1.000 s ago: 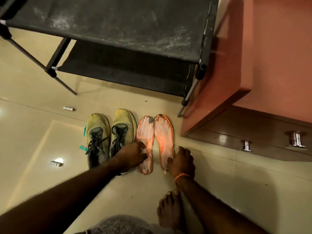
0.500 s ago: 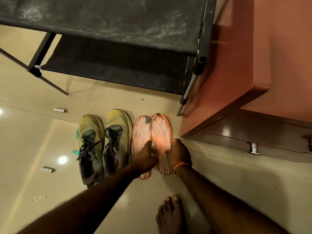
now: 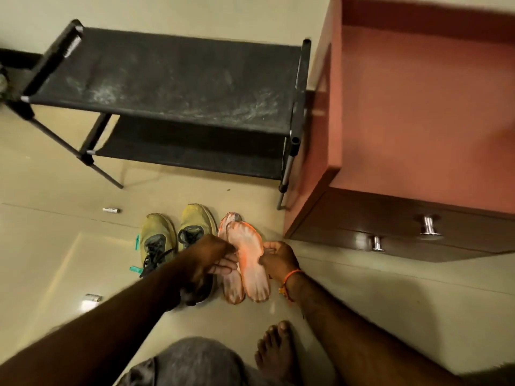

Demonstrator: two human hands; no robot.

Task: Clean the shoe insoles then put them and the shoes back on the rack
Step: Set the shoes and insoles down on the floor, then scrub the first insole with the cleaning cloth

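Two orange insoles, dusted white, sit in front of me. The right insole overlaps the left insole. My right hand grips the right insole's edge. My left hand holds the insoles from the left side, fingers against them. Two yellow-green shoes with dark laces stand on the floor to the left: the left shoe and the right shoe, partly hidden by my left arm. The black two-shelf rack stands behind them, its fabric dusty.
A reddish cabinet with a dark drawer and metal knobs stands right of the rack. Small batteries and green clips lie on the tiled floor at left. My bare foot is near the bottom.
Both hands closed on the insoles and brought the right one over the left. My head lifted, so the whole rack now shows.
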